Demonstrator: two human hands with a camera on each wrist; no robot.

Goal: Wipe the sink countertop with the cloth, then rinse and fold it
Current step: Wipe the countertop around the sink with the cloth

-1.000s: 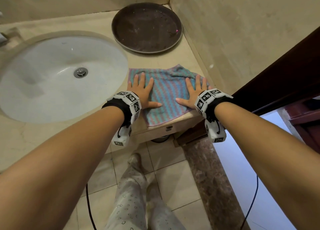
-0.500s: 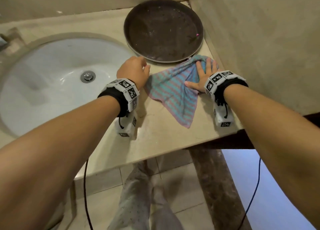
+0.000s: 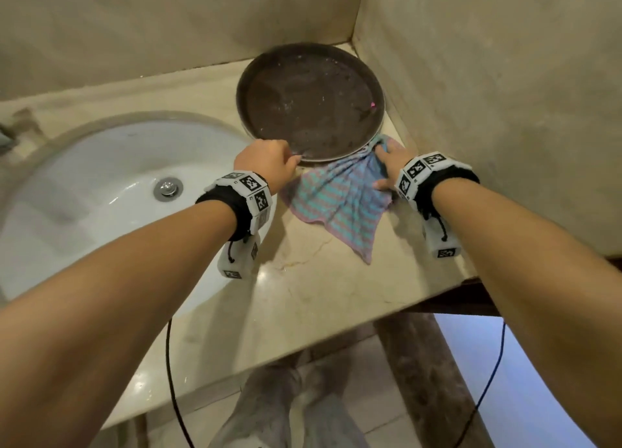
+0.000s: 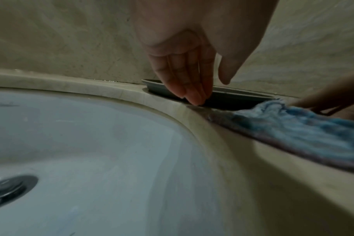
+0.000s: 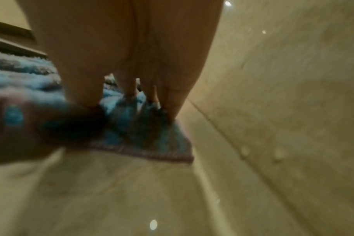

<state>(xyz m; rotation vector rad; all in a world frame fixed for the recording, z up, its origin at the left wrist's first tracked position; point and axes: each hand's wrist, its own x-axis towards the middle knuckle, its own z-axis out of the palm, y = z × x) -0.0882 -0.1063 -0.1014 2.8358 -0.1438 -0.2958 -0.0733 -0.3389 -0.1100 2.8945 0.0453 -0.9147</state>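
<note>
A pink-and-teal striped cloth (image 3: pixel 340 205) lies crumpled on the beige countertop (image 3: pixel 319 296), right of the sink (image 3: pixel 101 218). My right hand (image 3: pixel 390 164) presses flat on the cloth's far corner, against the near rim of a round dark tray (image 3: pixel 309 100). In the right wrist view its straight fingers (image 5: pixel 172 102) bear down on the cloth (image 5: pixel 143 137). My left hand (image 3: pixel 269 164) is off the cloth. Its straight fingertips (image 4: pixel 194 97) point down and touch the counter at the tray's rim (image 4: pixel 238 97), thumb held apart. The cloth (image 4: pixel 293 127) lies just to their right.
The tray fills the back right corner, with tiled walls (image 3: pixel 488 110) behind and to the right. The white sink has a metal drain (image 3: pixel 167 188). The counter's front edge (image 3: pixel 303 350) drops to the floor, where a black cable (image 3: pixel 171 380) hangs.
Both hands moved from the counter's front edge toward the tray. The right hand pushed the cloth back and bunched it; the left hand left the cloth and reached the tray's rim.
</note>
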